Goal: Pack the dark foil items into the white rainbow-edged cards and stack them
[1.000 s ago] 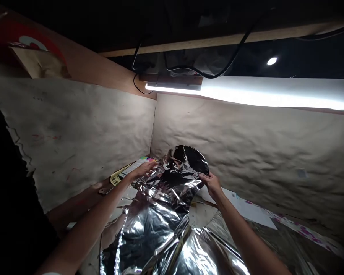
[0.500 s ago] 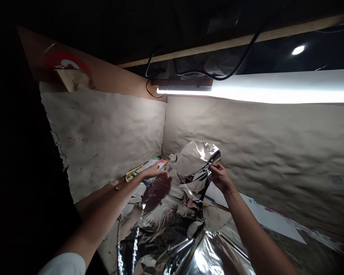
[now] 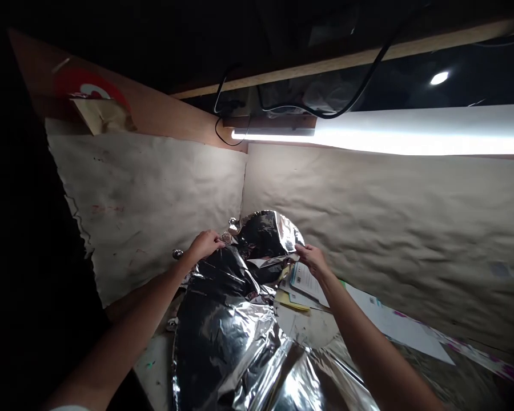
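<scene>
A large silver foil balloon [image 3: 223, 319], limp and creased, spreads over the table in front of me. Its rounded far end [image 3: 261, 234] is raised off the table between my hands. My left hand [image 3: 205, 245] pinches the foil's left edge, close to small tabs that stick out there. On the opposite side, my right hand [image 3: 312, 258] has the right edge between thumb and fingers. The foil curves around a gap where the tabletop shows.
Papers and a printed booklet [image 3: 306, 282] lie right of the foil, with a yellow sheet [image 3: 293, 302] beside them. A white sheet [image 3: 420, 337] lies farther right. Paper-covered walls [image 3: 389, 228] meet in a corner. A bright tube light [image 3: 411, 140] and a black cable [image 3: 364, 85] hang above.
My left hand has gone from open over the foil to pinching its edge, farther left. My right hand has shifted left with the raised end, uncovering the booklet and yellow sheet.
</scene>
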{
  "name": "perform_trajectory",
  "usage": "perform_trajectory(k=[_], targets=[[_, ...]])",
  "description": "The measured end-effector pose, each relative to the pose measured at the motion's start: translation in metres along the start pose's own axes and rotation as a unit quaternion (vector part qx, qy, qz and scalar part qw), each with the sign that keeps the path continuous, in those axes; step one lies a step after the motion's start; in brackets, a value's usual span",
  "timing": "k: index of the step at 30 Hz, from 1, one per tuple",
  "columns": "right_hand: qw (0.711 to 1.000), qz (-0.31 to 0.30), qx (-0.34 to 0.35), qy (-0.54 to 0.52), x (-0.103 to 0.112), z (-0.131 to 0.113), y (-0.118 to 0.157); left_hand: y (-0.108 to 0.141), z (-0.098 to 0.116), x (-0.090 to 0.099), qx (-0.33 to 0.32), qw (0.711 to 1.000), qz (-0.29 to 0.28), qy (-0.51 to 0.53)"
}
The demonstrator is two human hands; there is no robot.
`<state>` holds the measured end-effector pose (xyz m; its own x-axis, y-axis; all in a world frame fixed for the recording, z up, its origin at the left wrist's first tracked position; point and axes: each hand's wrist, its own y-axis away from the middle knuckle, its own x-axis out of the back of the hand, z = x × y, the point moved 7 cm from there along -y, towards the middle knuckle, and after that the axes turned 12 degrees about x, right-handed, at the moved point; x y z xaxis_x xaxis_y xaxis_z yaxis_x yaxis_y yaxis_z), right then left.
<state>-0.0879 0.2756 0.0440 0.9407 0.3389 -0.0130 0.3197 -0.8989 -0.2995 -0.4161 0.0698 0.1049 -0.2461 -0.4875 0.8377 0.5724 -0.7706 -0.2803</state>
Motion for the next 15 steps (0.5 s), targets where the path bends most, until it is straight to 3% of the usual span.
perform_trajectory(k=[3,7,11,15], targets=[[0.995,-0.008,-0.011,0.096,-0.024,0.006,-0.013,0.005,-0.020,0.000,0.047,0.998,0.020,-0.045],[0.977,-0.013,0.016,0.212,-0.043,0.000,-0.017,0.020,-0.034,-0.014,0.082,0.992,0.037,-0.093],[0.957,-0.002,0.052,0.284,-0.052,-0.006,-0.008,0.041,-0.033,-0.022,0.086,0.986,0.082,-0.119],[0.947,0.015,0.100,0.304,-0.073,-0.016,0.010,0.055,-0.021,-0.018,0.054,0.984,0.122,-0.117]])
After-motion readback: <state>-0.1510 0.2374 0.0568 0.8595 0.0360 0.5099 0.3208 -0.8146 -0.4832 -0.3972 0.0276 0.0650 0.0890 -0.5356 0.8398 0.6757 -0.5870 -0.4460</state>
